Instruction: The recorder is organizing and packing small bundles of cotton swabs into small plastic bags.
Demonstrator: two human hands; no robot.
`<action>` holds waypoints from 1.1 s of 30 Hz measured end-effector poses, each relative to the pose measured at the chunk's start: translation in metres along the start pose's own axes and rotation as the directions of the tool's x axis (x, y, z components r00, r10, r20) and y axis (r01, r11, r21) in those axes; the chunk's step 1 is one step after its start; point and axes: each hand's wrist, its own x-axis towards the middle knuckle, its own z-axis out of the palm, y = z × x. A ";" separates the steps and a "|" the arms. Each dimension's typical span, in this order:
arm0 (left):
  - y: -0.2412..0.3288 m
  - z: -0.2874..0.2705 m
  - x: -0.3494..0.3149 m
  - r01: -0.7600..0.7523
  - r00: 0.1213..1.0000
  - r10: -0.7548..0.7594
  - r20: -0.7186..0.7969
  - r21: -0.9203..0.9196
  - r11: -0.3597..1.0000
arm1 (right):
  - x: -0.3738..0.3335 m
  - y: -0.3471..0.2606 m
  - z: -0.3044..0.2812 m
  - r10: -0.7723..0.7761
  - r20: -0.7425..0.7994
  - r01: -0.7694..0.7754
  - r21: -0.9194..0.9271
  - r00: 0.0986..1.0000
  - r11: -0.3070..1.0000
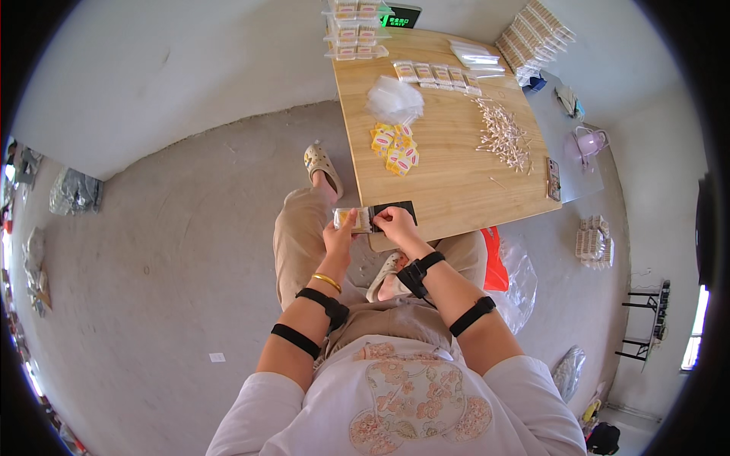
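Observation:
My left hand (338, 237) is closed around a small clear packet of cotton swabs (353, 220) with a yellow card inside, in front of the table's near left corner. Beside it my right hand (399, 226) is closed in a pinch at the packet's right end; its fingertips hide whatever they hold. A flat black object (405, 206) lies at the table edge, partly behind the right hand. Farther up the table are a pile of yellow cards (395, 147), a heap of clear bags (395, 100) and a scatter of loose cotton swabs (503, 135).
The wooden table (449, 186) carries a row of filled packets (437, 74), clear plastic sleeves (477, 57) and stacked clear trays (356, 32) at the back. A phone (553, 179) lies at its right edge. Below hangs a red bag (496, 262).

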 end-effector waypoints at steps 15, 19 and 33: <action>0.076 -0.044 -0.048 -0.222 0.975 0.217 -0.046 -0.250 0.942 | -0.017 -0.073 0.003 -0.284 0.186 0.170 0.464 0.941 0.869; 0.101 -0.022 -0.075 -0.320 0.938 0.346 0.020 -0.331 0.888 | -0.045 -0.105 -0.020 -0.339 0.313 0.034 0.688 0.887 0.725; 0.158 0.010 -0.160 -0.881 0.472 0.716 0.514 0.315 0.354 | -0.123 -0.117 -0.121 -0.692 -0.175 0.712 0.236 0.701 0.661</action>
